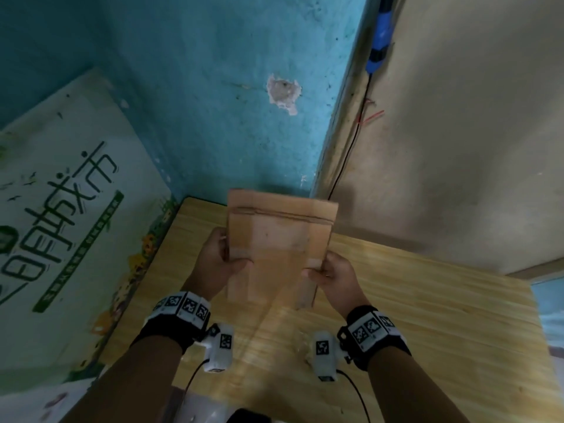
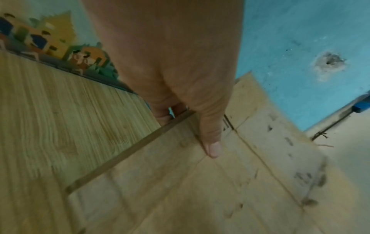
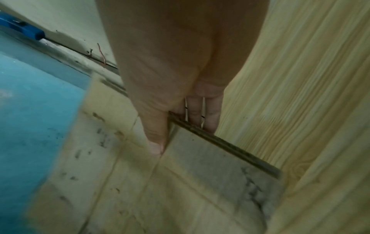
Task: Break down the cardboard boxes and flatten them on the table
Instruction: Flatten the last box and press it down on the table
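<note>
Flattened brown cardboard box (image 1: 276, 248) at 12 o'clock | your left hand (image 1: 221, 257) and right hand (image 1: 331, 274) pinch its side edges | light, bendy; hold near creases

Dim indoor light; soft motion blur throughout; wide-angle bending at edges.

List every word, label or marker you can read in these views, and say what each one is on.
"城市": the last two large green characters on the white poster board leaning at the left; the characters before them are cut off.
Small white text in the poster board's green band: too blurred to read.
Dark print on the cardboard box: smeared, unreadable.
Square black-and-white coded tags on the wristbands: patterns, no words.
</note>
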A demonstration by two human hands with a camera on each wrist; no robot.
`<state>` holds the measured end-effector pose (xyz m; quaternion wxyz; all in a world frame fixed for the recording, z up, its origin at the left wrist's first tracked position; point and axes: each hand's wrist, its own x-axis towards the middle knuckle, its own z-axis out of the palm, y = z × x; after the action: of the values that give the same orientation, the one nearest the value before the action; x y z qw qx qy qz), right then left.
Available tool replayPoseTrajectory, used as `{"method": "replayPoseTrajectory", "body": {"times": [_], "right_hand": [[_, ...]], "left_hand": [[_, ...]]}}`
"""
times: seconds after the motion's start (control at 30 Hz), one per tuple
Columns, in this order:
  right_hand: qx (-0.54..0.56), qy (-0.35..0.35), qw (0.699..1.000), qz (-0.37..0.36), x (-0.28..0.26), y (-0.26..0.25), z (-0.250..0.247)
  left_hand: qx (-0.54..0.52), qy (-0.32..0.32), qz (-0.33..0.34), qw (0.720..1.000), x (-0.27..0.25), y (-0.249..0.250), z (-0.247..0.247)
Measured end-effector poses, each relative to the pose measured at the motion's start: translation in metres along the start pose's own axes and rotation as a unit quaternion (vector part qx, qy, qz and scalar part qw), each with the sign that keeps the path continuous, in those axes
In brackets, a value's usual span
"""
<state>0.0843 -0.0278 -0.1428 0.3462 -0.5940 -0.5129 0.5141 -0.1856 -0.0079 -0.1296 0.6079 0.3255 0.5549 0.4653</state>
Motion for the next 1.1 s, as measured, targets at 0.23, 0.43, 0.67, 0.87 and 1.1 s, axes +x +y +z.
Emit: {"method": "replayPoseTrajectory", "body": {"times": [0.23, 0.43, 0.67, 0.87, 1.1], "right_hand": [[-0.033, 0.009, 0.992, 0.122, 0.001, 0.006, 0.026], [-0.203, -0.021, 0.974, 0.098, 0.002, 0.025, 0.049], [-0.419, -0.169, 0.884, 0.12, 0.005, 0.018, 0.053], [-0.472, -0.19, 0.859, 0.055, 0.014, 0.014, 0.052], [-0.485, -0.19, 0.853, 0.04, 0.02, 0.015, 0.055]], "left_hand": [[-0.094, 0.043, -0.13, 0.986, 0.016, -0.028, -0.003], [-0.084, 0.095, -0.137, 0.982, 0.009, -0.06, 0.001], [-0.032, 0.021, -0.121, 0.992, 0.019, -0.051, -0.003], [0.602, -0.181, 0.064, 0.775, 0.018, -0.064, -0.03], [0.76, -0.241, 0.049, 0.601, 0.027, -0.059, -0.026]]}}
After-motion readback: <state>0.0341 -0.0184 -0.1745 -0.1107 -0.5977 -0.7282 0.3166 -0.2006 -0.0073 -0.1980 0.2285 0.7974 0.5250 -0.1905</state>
